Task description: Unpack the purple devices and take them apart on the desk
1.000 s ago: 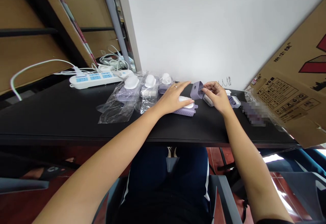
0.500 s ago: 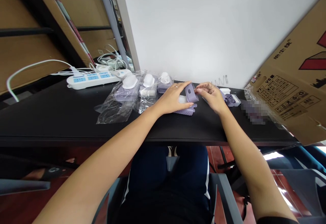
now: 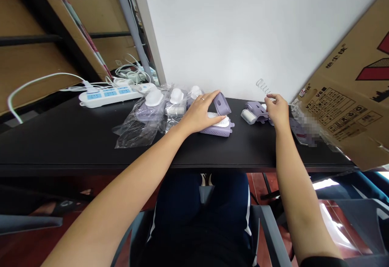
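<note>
My left hand (image 3: 200, 111) is closed around a tilted purple plastic cover (image 3: 222, 104) with a round hole, fingertips at its top edge and thumb below. Under it lies a purple perforated housing (image 3: 217, 131) with a white ribbed piece (image 3: 223, 122) inside, partly hidden by that hand. Farther right, my right hand (image 3: 278, 109) is raised above the table in a pinch, and a thin metal coil spring (image 3: 263, 85) sticks out up and left from its fingertips. Just left of this hand lie a purple plastic part (image 3: 257, 111) and a white roller in a clear holder (image 3: 249, 116).
Purple-and-white units in clear plastic bags (image 3: 152, 105) lie left of my left hand. A white power strip (image 3: 117, 92) with cables is behind them. On the right, a large cardboard box (image 3: 343, 109) leans over the black table (image 3: 75, 141), beside a partly blurred flat object (image 3: 299, 131).
My right hand has moved right, away from the purple cover, and the spring shows clearly at its fingertips. My left hand has shifted slightly left, tilting the cover.
</note>
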The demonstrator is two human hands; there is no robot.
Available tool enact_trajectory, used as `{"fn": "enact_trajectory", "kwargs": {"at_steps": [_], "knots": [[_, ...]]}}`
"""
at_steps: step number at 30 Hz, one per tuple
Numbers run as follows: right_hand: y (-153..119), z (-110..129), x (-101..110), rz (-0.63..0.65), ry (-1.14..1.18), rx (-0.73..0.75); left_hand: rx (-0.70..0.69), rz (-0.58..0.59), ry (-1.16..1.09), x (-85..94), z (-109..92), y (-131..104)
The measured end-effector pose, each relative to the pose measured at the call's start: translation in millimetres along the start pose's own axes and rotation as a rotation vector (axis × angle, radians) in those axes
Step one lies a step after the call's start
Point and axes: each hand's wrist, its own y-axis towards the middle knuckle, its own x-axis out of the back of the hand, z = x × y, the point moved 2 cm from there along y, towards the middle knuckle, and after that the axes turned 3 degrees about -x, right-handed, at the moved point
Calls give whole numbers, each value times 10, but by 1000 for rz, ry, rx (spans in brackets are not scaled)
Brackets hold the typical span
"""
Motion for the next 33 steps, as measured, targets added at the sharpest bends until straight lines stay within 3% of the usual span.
{"fn": "enact_trajectory", "kwargs": {"at_steps": [4, 8, 16, 19, 21, 25, 29, 33], "knots": [[73, -185, 79, 58, -360, -92, -1, -1, 7, -3, 0, 5], [105, -304, 105, 85, -499, -195, -8, 0, 11, 2, -15, 10], [154, -406, 104, -6, -457, -161, -22, 5, 4, 8, -34, 5], [113, -279, 86, -120, -356, -49, -19, 14, 6, 6, -34, 4], [40, -128, 22, -115, -197, 62, -19, 19, 8, 4, -37, 5], [-260, 245, -210, 145, 161, 309, -26, 14, 10, -9, -47, 8], [-638, 517, -417, 406, 281, 523, -49, 0, 11, -40, -48, 14], [-828, 587, -557, 466, 307, 561, -92, -25, -4, -63, -44, 20]]}}
